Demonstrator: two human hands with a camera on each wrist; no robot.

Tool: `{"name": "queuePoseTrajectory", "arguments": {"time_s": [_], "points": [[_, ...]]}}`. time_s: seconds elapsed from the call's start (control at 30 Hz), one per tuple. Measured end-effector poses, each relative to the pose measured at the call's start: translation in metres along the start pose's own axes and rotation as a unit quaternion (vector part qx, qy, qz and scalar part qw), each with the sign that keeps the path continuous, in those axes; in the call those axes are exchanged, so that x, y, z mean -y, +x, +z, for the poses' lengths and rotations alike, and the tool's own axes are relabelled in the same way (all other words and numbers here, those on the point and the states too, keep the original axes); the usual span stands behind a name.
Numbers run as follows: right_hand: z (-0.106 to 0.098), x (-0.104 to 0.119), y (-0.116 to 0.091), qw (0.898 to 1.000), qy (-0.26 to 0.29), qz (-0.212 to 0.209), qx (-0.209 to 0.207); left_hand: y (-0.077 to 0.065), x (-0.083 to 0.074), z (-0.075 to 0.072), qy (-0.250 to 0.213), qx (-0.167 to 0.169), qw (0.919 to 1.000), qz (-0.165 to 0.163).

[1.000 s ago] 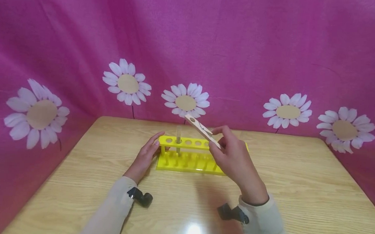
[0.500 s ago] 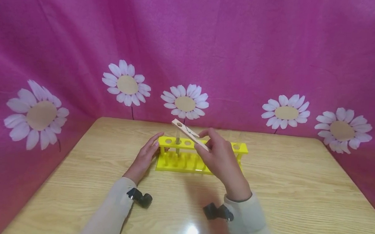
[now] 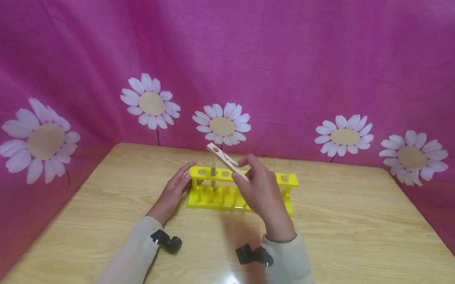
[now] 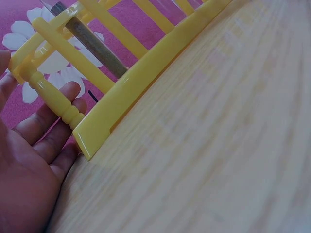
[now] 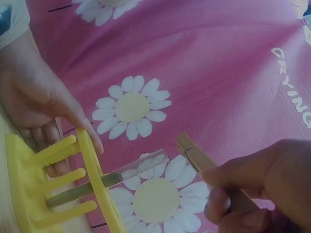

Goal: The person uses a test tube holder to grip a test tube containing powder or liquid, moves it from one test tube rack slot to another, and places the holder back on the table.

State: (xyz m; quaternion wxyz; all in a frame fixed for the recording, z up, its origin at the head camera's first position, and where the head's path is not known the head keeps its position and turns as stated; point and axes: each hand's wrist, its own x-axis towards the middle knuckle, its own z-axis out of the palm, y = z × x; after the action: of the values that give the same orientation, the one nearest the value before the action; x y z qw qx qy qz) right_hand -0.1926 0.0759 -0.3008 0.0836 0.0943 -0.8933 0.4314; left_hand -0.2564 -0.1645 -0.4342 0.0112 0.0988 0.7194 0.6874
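Observation:
A yellow test tube rack (image 3: 220, 179) stands on the table. My left hand (image 3: 170, 193) holds its left end, thumb by the top bar and fingers behind the end post (image 4: 53, 97). A glass test tube (image 5: 144, 165) stands upright in the second hole from the left, its lower part filled with something dark greenish-grey. My right hand (image 3: 261, 195) pinches a wooden test tube clamp (image 3: 226, 159) by its rear arms, above the rack. In the right wrist view the clamp's tip (image 5: 182, 141) is close to the tube's mouth, with a small gap between them.
The wooden table (image 3: 361, 232) reaches back to a pink cloth (image 3: 284, 68) printed with white daisies. Yellow pegs (image 5: 68, 182) rise from the rack's base. Faint clear glass shows above the rack's right half, partly behind my right hand.
My right hand has moved left with the clamp, bringing its tip over the test tube in the head view. The left hand keeps its hold on the rack.

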Motion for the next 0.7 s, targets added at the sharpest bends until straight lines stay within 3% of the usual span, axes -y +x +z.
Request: {"name": "queuePoseTrajectory", "arguments": {"time_s": [0.1,0.33,0.7], "points": [[-0.0007,-0.0007,0.0010,1.000,-0.007,0.011,0.004,0.0001,0.0008,-0.0010,0.002,-0.002,1.0000,-0.008],[-0.0029,-0.0035,0.0033,1.000,0.007,0.016,0.001,0.0016,0.0013,-0.0024,-0.001,0.003,0.9999,0.016],[-0.0086,-0.0032,0.0079,0.999,0.002,0.045,0.006,-0.0005,-0.0004,-0.0006,0.018,-0.004,0.9998,-0.007]]}}
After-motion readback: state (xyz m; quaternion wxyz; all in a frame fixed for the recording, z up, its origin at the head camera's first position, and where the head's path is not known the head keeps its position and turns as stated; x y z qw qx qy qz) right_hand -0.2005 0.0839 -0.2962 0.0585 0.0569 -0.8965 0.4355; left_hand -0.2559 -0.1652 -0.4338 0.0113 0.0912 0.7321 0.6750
